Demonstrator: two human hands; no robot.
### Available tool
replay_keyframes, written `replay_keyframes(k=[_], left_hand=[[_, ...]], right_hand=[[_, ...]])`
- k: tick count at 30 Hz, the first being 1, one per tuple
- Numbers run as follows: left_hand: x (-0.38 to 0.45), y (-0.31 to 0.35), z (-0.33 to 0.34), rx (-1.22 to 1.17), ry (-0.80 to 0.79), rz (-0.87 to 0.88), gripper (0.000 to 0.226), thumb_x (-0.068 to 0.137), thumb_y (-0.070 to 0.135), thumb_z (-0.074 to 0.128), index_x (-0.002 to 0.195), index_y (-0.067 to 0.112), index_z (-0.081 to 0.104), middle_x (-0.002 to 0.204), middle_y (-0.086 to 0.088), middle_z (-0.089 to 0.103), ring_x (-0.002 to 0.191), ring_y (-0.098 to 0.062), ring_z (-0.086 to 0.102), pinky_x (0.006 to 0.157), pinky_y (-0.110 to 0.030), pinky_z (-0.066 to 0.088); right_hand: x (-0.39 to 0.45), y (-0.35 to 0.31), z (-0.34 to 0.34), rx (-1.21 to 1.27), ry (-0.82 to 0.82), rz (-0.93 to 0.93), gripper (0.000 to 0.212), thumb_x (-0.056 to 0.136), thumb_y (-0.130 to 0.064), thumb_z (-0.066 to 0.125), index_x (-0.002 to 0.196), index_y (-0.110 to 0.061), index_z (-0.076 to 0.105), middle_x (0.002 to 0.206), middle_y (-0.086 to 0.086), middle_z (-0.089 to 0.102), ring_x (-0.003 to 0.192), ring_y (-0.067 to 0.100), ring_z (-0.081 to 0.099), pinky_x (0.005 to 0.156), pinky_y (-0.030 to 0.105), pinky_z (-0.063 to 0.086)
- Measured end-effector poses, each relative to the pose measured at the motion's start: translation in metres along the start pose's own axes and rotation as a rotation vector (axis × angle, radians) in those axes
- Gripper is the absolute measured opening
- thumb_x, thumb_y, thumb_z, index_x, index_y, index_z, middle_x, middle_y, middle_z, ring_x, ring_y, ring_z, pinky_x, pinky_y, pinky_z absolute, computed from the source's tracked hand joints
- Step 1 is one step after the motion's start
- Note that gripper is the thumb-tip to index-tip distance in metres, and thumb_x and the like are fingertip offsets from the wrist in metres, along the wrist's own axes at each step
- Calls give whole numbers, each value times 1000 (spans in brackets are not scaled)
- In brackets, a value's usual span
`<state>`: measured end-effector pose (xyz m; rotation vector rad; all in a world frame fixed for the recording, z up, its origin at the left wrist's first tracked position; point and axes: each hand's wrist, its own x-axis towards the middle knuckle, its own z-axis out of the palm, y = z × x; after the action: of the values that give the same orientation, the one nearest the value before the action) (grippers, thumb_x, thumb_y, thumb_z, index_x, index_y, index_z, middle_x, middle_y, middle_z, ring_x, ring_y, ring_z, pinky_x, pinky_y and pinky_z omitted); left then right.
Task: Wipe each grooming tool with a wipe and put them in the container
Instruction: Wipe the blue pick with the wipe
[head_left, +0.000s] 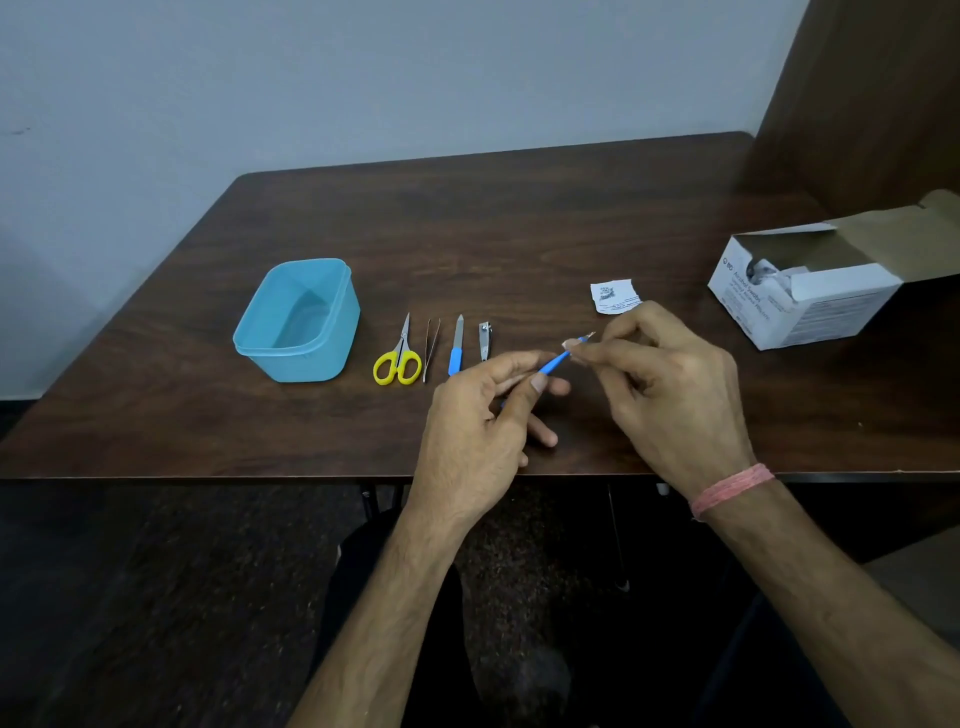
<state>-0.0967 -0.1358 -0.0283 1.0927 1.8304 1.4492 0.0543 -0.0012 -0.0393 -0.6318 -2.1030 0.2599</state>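
Your left hand (483, 415) pinches the blue-handled tool (555, 362) above the table (519, 234) near its near edge, your right hand (670, 384) pinches its metal tip, whether through a wipe you cannot tell, and the container (298, 322) stands far left, with bare table beyond.

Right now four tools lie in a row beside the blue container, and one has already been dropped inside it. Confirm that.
Not quite. The head view shows the blue container empty. The four tools do lie beside it: scissors, tweezers, nail file and clipper.
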Motion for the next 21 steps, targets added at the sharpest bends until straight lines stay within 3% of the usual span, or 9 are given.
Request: replay_keyframes(k=[7,16,21], left_hand=[[1,-2,0,-15,7,5,28,115,20,62,140,23,75,108,15,85,67,-13,78,50,-18,52],[1,-2,-1,-25,-8,13,26,117,23,60,138,22,75,107,12,86,65,-14,77,50,-19,52],[-1,-1,-1,-13,-10,23,25,118,22,59,134,24,77,105,11,85,64,-13,76,51,-19,52]], right_hand=[[0,1,0,15,12,50,10,101,-19,82,104,-26,89,94,-9,66,71,3,54,65,33,54],[2,3,-1,85,47,120,4,99,-21,85,101,-21,89,91,-9,67,69,-3,51,63,36,54],[1,3,0,92,32,68,4,99,-20,85,100,-19,89,90,-9,68,72,-7,52,65,32,54]])
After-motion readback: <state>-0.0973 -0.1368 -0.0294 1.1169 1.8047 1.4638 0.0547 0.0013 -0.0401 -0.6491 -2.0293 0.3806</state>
